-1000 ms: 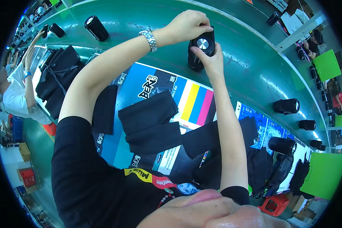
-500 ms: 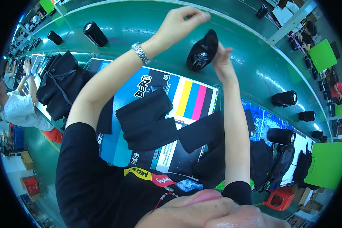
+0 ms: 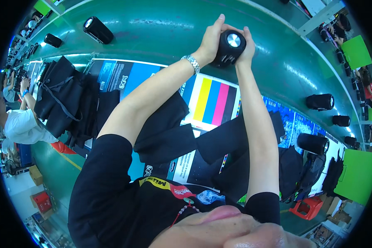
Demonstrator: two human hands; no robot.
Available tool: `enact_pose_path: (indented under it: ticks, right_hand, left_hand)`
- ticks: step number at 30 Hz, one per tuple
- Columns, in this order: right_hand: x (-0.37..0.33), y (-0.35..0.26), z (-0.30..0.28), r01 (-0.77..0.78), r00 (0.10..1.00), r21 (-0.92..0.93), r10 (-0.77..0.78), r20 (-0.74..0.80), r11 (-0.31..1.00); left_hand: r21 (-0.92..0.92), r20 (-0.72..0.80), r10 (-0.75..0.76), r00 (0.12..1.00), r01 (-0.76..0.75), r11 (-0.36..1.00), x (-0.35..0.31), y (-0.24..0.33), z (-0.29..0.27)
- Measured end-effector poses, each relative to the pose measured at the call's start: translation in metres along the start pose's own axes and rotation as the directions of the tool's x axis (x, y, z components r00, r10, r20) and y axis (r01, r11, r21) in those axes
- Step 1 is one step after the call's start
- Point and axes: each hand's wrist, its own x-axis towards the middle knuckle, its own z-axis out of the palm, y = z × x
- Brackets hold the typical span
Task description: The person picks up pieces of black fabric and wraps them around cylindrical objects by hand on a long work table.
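Over the green belt, my left hand (image 3: 210, 40) and my right hand (image 3: 246, 50) are closed round the sides of a black cylindrical speaker (image 3: 228, 54). Its silver round end disc faces up, and both thumbs point upward beside the rim. Parts of the fingers behind the speaker are hidden. Flat black fabric pieces (image 3: 166, 142) lie below my forearms on a printed sheet (image 3: 204, 101) with yellow, blue, pink and dark stripes.
More black speakers stand or lie on the green belt (image 3: 153, 35), one at the far left (image 3: 98, 30), another at the right (image 3: 320, 101). A near speaker (image 3: 313, 144) rests by the right-hand fabric. Black fabric is heaped (image 3: 60, 93) at left, beside a co-worker (image 3: 25, 124).
My left hand has come down and right onto the speaker, joining my right hand. A dark flap that stood up from it no longer shows; its silver end now faces me. Belt speakers have shifted slightly.
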Motion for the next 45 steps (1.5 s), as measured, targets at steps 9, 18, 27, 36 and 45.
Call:
enact_pose_path:
  ticks: [9, 18, 27, 36, 45]
  right_hand:
    - [0.001, 0.02, -0.023, 0.067, 0.962, -0.211, -0.119, -0.245, 0.975]
    - [-0.07, -0.083, -0.038, 0.15, 0.823, -0.426, -0.351, -0.446, 0.892]
    - [-0.265, -0.037, 0.052, 0.667, 0.611, -0.544, 0.042, 0.79, 0.509]
    - [-0.265, -0.042, 0.049, 0.26, 0.754, -0.584, 0.215, 0.62, 0.769]
    - [-0.247, -0.076, 0.051, -0.358, 0.862, -0.075, 0.36, 0.357, 0.931]
  left_hand:
    - [0.203, -0.168, 0.12, 0.978, -0.084, 0.976, -0.008, -0.024, -0.013]
    - [0.756, 0.077, 0.242, 0.967, -0.215, 0.618, -0.089, 0.093, -0.079]
    - [0.9, -0.11, -0.314, 0.943, 0.229, 0.371, -0.216, 0.1, -0.101]
    - [-0.015, -0.349, -0.228, 0.909, 0.238, 0.971, -0.224, 0.112, -0.114]
    - [0.867, -0.151, 0.449, 0.881, -0.1, 0.488, -0.224, 0.11, -0.117]
